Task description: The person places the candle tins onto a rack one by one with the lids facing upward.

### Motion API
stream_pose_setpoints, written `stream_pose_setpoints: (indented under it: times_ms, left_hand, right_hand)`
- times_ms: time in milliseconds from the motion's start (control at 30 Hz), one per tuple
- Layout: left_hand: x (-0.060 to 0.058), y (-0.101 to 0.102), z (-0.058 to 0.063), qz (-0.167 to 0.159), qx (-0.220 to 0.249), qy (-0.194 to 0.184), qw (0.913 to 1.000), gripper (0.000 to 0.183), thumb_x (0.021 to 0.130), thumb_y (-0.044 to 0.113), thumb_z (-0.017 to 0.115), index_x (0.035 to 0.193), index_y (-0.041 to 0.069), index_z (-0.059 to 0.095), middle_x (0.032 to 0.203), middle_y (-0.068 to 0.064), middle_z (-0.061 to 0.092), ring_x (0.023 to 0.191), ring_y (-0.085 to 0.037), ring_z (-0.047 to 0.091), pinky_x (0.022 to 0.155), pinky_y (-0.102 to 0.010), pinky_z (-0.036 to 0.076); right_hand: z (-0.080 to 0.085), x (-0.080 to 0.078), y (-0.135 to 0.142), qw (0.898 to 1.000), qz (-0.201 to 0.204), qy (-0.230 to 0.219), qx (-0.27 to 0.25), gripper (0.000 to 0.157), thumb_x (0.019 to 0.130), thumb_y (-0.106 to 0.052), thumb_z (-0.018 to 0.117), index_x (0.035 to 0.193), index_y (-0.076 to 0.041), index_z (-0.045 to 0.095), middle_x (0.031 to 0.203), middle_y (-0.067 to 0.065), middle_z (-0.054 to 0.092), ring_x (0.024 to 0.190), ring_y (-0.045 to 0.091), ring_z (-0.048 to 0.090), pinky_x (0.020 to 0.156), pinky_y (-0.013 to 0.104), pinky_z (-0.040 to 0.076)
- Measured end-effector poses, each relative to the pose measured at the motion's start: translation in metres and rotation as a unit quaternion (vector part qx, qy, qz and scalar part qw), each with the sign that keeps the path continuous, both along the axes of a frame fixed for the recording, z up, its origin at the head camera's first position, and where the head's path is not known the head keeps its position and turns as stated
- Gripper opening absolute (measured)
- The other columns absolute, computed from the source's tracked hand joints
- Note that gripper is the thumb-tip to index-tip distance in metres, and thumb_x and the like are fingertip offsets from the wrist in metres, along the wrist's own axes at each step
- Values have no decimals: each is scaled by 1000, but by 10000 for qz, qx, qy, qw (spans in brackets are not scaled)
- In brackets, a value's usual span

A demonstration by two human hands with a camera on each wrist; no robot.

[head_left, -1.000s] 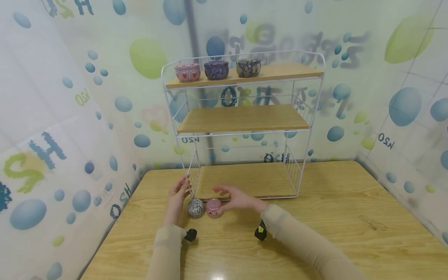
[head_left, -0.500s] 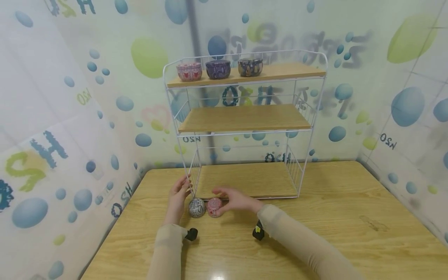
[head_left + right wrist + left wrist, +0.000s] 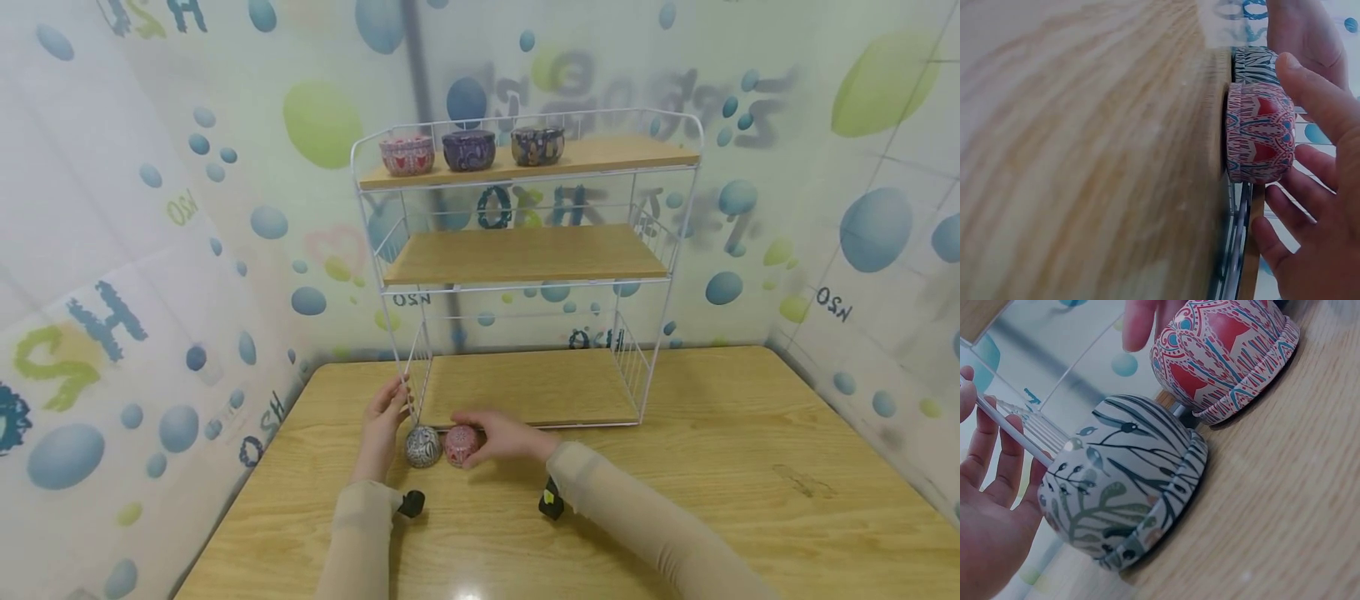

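We see one wood-grain table [image 3: 675,508] beneath both hands and walls [image 3: 795,192] printed with ovals beyond. Between the hands sit two upturned bowls. The left hand [image 3: 381,423], beside the black-and-white bowl [image 3: 1122,481], loosely grips one three-shelf rack [image 3: 525,254]. The right hand [image 3: 507,435], half open, curves around the red-patterned bowl [image 3: 1263,132]; we cannot tell whether it touches. Three upright bowls [image 3: 468,151] stand above, on the top shelf.

Both arms wear long beige sleeves [image 3: 637,508] with black wrist cameras [image 3: 412,503], the right bearing a yellow-green patch [image 3: 549,497].
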State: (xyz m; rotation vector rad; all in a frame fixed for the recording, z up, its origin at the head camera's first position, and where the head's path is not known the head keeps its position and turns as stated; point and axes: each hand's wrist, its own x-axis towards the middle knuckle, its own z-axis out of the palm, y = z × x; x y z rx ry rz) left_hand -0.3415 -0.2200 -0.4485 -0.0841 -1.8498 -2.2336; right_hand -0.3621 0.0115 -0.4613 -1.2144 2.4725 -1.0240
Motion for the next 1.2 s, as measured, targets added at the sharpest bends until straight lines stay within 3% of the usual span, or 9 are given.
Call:
stream_pose_setpoints:
  times_ms: [67, 233, 567, 767, 1000, 1200]
  left_hand:
    - [5, 1, 6, -50, 20, -43, 10000, 40, 102, 12, 51, 135, -8, 47, 101, 11, 61, 99, -15, 53, 103, -52, 35]
    - [5, 0, 6, -20, -2, -86, 10000, 41, 102, 14, 51, 137, -7, 46, 100, 10, 60, 98, -14, 53, 102, -51, 36]
    - [4, 0, 1, -46, 101, -72, 9999, 29, 101, 14, 54, 127, 4, 60, 102, 5, 60, 100, -19, 53, 101, -50, 37]
    - [4, 1, 3, -26, 38, -39, 10000, 40, 101, 14, 53, 135, -7, 48, 102, 7, 60, 105, -25, 51, 100, -48, 39]
    - [6, 1, 4, 2, 46, -3, 10000, 24, 101, 14, 53, 122, 11, 64, 100, 4, 59, 102, -24, 52, 101, -52, 37]
    - [5, 1, 5, -10, 2, -33, 10000, 35, 101, 15, 53, 132, -2, 54, 102, 6, 60, 107, -29, 50, 101, -51, 37]
  right_hand:
    - [-3, -1, -1, 9997, -24, 215, 121, 82, 77, -28, 84, 144, -5, 43, 144, 8, 47, 129, 25, 45, 103, 34, 39]
    - [-6, -1, -2, 9988, -113, 435, 204, 76, 77, -28, 84, 142, -7, 48, 136, 8, 53, 122, 23, 50, 97, 33, 45]
    - [-7, 5, -1, 9988, -326, 365, 72, 61, 78, -21, 83, 132, -7, 58, 125, 7, 59, 111, 20, 53, 92, 32, 46]
    - [-6, 8, -1, 9980, -485, 385, 98, 61, 76, -23, 85, 130, -10, 60, 122, 3, 61, 108, 18, 51, 91, 33, 45]
    - [-10, 7, -1, 9967, -636, 494, 130, 60, 75, -28, 85, 128, -12, 61, 120, 0, 62, 105, 15, 51, 89, 30, 46]
    - [-10, 7, -2, 9972, -650, 349, 131, 65, 73, -30, 86, 130, -12, 60, 120, 3, 61, 106, 17, 54, 87, 30, 48]
